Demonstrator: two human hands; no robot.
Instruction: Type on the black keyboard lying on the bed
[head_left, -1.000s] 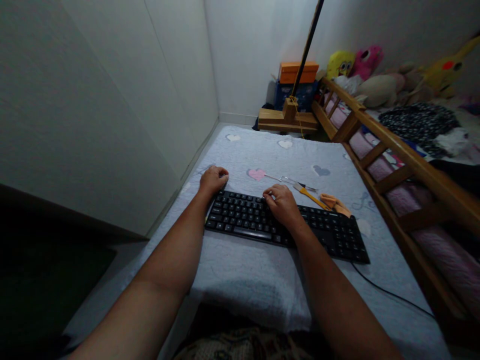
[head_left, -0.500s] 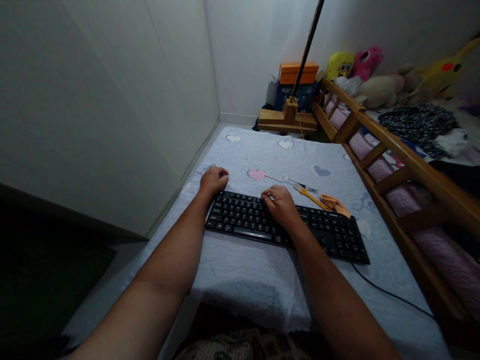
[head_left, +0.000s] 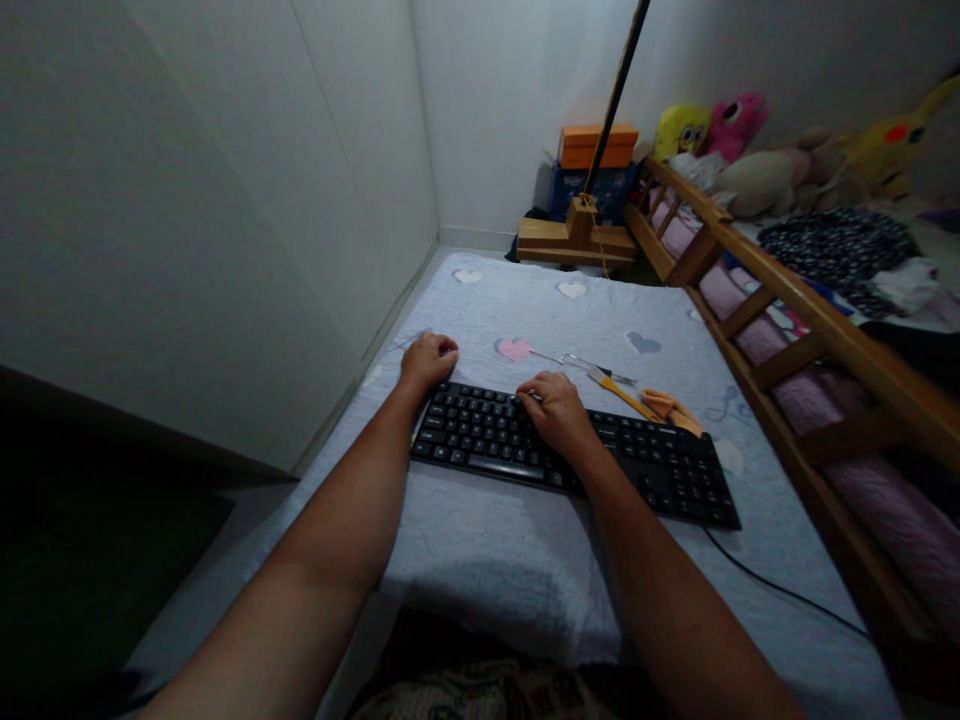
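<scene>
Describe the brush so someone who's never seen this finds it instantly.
Find the black keyboard on the heart-print cover. By its far edge, right of the right hand, the brush lies between thin metal tools and a crumpled orange cloth. Unlike either, it has a long yellow handle and a pale, flat head.

Arms [head_left: 337,490] outstretched; left hand [head_left: 427,360], right hand [head_left: 558,410] — curled

Right hand [head_left: 559,408] slid left — slightly, it seems.
</scene>
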